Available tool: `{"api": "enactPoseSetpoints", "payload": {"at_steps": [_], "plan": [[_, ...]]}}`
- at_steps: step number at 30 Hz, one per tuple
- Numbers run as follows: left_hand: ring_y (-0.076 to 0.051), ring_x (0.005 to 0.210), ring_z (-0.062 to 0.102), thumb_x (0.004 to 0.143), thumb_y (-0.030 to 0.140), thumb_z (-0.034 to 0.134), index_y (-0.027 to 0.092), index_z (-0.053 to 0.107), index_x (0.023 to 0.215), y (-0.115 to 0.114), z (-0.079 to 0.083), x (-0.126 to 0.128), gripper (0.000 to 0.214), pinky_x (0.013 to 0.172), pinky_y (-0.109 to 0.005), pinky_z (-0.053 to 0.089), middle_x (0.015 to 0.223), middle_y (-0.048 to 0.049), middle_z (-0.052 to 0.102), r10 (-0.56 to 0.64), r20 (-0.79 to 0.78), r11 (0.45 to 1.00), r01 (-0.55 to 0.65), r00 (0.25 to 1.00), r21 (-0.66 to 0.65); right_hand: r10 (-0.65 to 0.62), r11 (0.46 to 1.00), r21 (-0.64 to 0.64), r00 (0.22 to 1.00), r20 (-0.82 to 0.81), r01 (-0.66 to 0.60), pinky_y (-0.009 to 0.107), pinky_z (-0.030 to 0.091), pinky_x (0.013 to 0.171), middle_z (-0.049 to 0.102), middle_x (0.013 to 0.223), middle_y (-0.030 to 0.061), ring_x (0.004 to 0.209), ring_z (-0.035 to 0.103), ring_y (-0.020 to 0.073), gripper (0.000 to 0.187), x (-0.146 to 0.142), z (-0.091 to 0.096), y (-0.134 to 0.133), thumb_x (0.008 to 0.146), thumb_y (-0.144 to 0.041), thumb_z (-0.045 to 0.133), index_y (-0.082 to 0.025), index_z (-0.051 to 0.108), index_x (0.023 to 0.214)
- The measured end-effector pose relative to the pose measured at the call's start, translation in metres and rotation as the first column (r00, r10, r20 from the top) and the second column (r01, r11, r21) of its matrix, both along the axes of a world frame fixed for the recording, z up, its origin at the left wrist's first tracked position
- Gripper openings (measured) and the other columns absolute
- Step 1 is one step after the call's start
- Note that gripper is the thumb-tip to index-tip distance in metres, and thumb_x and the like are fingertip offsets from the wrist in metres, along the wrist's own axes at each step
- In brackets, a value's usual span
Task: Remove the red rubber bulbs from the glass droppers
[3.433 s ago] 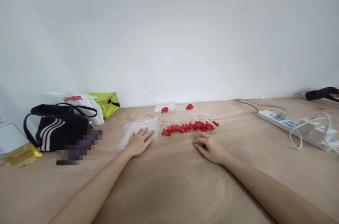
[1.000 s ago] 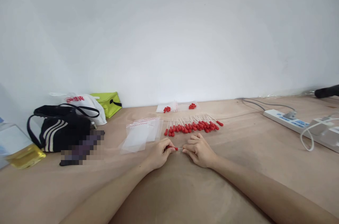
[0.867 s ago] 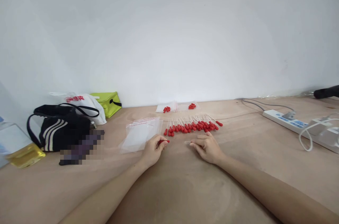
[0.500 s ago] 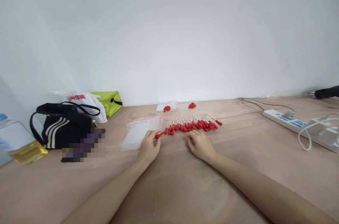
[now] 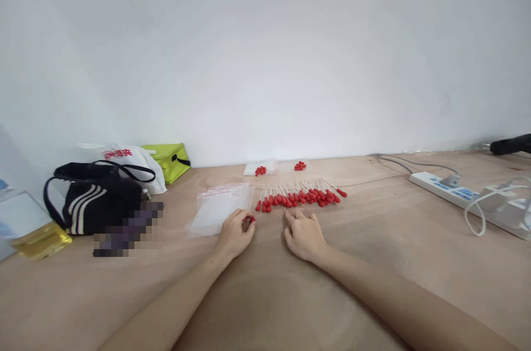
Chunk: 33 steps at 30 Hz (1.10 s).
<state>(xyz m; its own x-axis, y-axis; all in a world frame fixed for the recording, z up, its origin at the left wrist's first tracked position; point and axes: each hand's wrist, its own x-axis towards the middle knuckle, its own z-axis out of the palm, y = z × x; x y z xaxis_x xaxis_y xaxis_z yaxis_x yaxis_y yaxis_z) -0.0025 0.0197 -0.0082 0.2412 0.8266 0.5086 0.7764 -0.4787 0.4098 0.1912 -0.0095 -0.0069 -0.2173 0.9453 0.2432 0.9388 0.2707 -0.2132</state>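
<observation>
The work looks under way but well short of finished, judging by how many red-ended droppers (image 5: 291, 197) lie in a crowded row just beyond both sets of fingers, red ends toward the hands and pale stems pointing away. The left hand (image 5: 233, 233) has its fingers curled, thumb and forefinger pinching a red bulb (image 5: 252, 219); its stem does not show there. The right hand (image 5: 305, 235) rests on the surface (image 5: 265, 290) with its fingers bent and bunched, the forefinger reaching toward the near edge of the row; a thin, pale sliver shows at that fingertip, but I cannot tell whether it is being held. Farther off, beyond the row, two small groups seem to be the part already done: one red cluster (image 5: 260, 171) on a clear bag (image 5: 250, 165) ahead of the left fingers, and another red cluster (image 5: 300, 166) on a second bag (image 5: 286, 165) ahead of the right ones. What is left appears to be the bulk of the row, along with the flat, overlapping clear bags (image 5: 219, 204) just left of and beyond the left fingers, with nothing red visible in them.
</observation>
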Motion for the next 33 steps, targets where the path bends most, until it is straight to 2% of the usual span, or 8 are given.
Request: {"api": "enactPoseSetpoints", "payload": {"at_steps": [4,8,13,18,22,26,29,33], "plan": [[-0.018,0.075,0.055,0.07,0.02,0.051,0.02,0.057,0.078,-0.002,0.001,0.001,0.01,0.07,-0.031,0.045,0.079,-0.0026,0.059,0.04,0.005,0.997,-0.04,0.999,0.063,-0.02,1.0,-0.026,0.999,-0.051,0.018,0.036,0.028,0.072,0.06,0.094,0.0133,0.086,0.054,0.0239,0.03,-0.001,0.004,-0.002,0.08,-0.027,0.036,-0.015,0.053,0.102],[-0.022,0.082,0.053,0.07,0.025,0.053,0.02,0.059,0.077,0.001,0.006,0.004,0.01,0.076,-0.036,0.042,0.081,-0.0043,0.059,0.143,-0.043,0.987,-0.139,0.989,0.085,-0.042,0.999,-0.035,0.977,-0.207,0.036,0.033,0.029,0.069,0.062,0.086,0.0082,0.081,0.055,0.0214,0.027,0.004,0.006,-0.002,0.082,-0.035,0.037,-0.017,0.056,0.088],[-0.027,0.088,0.051,0.07,0.034,0.054,0.02,0.063,0.071,0.025,0.017,0.011,0.016,0.076,-0.041,0.039,0.085,-0.0075,0.06,0.304,-0.176,0.949,-0.314,0.936,-0.033,-0.073,0.997,-0.018,0.927,-0.367,0.071,0.03,0.031,0.067,0.063,0.076,0.0038,0.071,0.055,0.0167,0.028,0.02,-0.002,0.002,0.081,-0.031,0.042,-0.018,0.055,0.102],[-0.03,0.087,0.051,0.066,0.043,0.056,0.02,0.064,0.058,0.047,0.02,0.019,0.025,0.075,-0.044,0.038,0.078,-0.0096,0.059,0.358,-0.212,0.922,-0.38,0.909,-0.075,-0.087,0.996,-0.012,0.884,-0.46,0.092,0.026,0.033,0.061,0.06,0.066,0.001,0.061,0.052,0.0139,0.027,0.038,-0.011,0.003,0.076,-0.027,0.047,-0.017,0.057,0.098],[-0.028,0.087,0.052,0.066,0.037,0.056,0.019,0.063,0.055,0.05,0.018,0.025,0.022,0.074,-0.041,0.039,0.079,-0.0087,0.06,0.39,-0.215,0.905,-0.416,0.896,-0.092,-0.08,0.996,-0.008,0.868,-0.491,0.088,0.024,0.033,0.057,0.056,0.063,-0.0011,0.057,0.05,0.0122,0.025,0.041,-0.016,0.004,0.073,-0.025,0.049,-0.017,0.057,0.095],[-0.027,0.093,0.05,0.073,0.032,0.05,0.018,0.063,0.066,0.042,0.023,0.023,0.02,0.076,-0.038,0.039,0.087,-0.009,0.059,0.44,-0.177,0.889,-0.455,0.88,-0.052,-0.069,0.994,0.036,0.86,-0.506,0.101,0.025,0.035,0.058,0.055,0.065,-0.0004,0.059,0.049,0.0126,0.023,0.041,-0.02,0.007,0.072,-0.023,0.048,-0.017,0.057,0.092],[-0.024,0.094,0.048,0.078,0.029,0.047,0.017,0.061,0.075,0.024,0.025,0.016,0.018,0.079,-0.036,0.038,0.089,-0.0078,0.057,0.395,-0.152,0.918,-0.392,0.906,0.057,-0.015,0.988,0.123,0.851,-0.526,0.093,0.027,0.039,0.058,0.054,0.079,0.004,0.064,0.051,0.0139,0.022,0.041,-0.02,0.006,0.072,-0.023,0.048,-0.017,0.057,0.092],[-0.02,0.083,0.049,0.081,0.024,0.046,0.017,0.057,0.077,-0.005,0.016,0.007,0.014,0.074,-0.033,0.04,0.085,-0.0059,0.056,0.107,-0.195,0.968,-0.057,0.975,0.244,0.124,0.955,0.295,0.858,-0.498,0.033,0.033,0.044,0.072,0.048,0.105,0.0106,0.092,0.05,0.0211,0.041,0.04,-0.016,0.001,0.071,-0.027,0.052,-0.018,0.048,0.111]]}}
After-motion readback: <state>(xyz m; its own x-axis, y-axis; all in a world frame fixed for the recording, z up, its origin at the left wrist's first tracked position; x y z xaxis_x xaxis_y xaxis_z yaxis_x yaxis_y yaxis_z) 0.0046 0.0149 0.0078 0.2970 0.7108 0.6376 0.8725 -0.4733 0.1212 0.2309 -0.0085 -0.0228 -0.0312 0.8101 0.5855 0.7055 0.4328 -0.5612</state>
